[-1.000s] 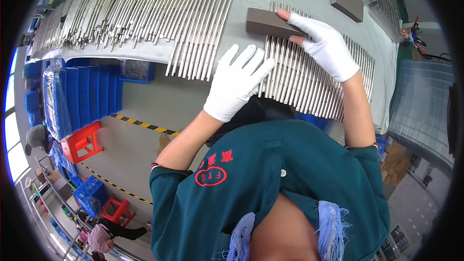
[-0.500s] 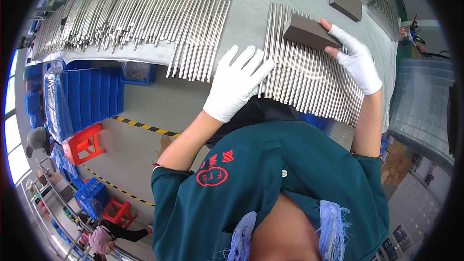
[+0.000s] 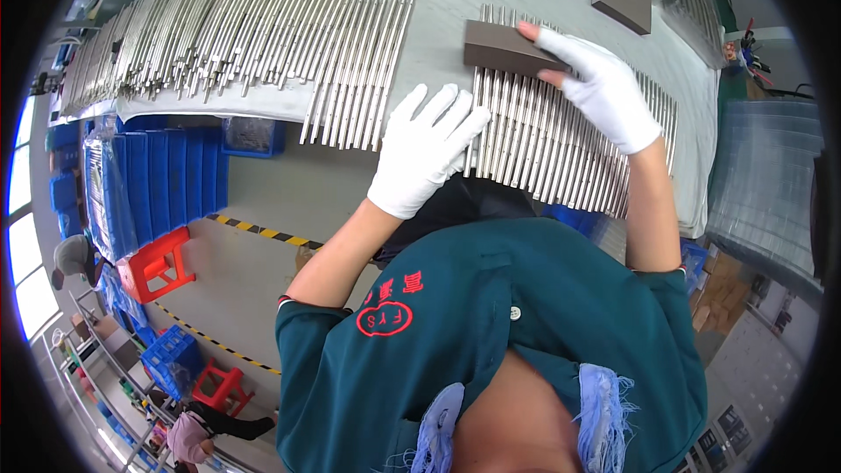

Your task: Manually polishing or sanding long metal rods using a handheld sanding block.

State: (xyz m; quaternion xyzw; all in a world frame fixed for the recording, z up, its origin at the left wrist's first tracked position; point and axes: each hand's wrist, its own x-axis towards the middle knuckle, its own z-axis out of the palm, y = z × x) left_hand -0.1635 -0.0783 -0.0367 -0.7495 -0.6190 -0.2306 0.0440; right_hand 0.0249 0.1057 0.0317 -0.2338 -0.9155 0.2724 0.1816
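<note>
My right hand, in a white glove with thumb and forefinger tips bare, grips the end of a dark brown rectangular block. The block lies across the upper part of a row of thin silvery metal rods laid side by side on the table. At that row's left edge rests my left hand, also gloved in white. Its fingers are spread, and its forefinger side touches the outermost rods. Left of it, a smaller group of rods overhangs the table's near edge.
A large spread of metal rods covers the table's left part. A second brown block lies at the far right near more rods. Blue crates and a red stool stand on the floor at left. Another person is at lower left.
My right hand has slid the brown block leftward across the rods, and it now reaches past their left edge. My left hand has stayed nearly in place.
</note>
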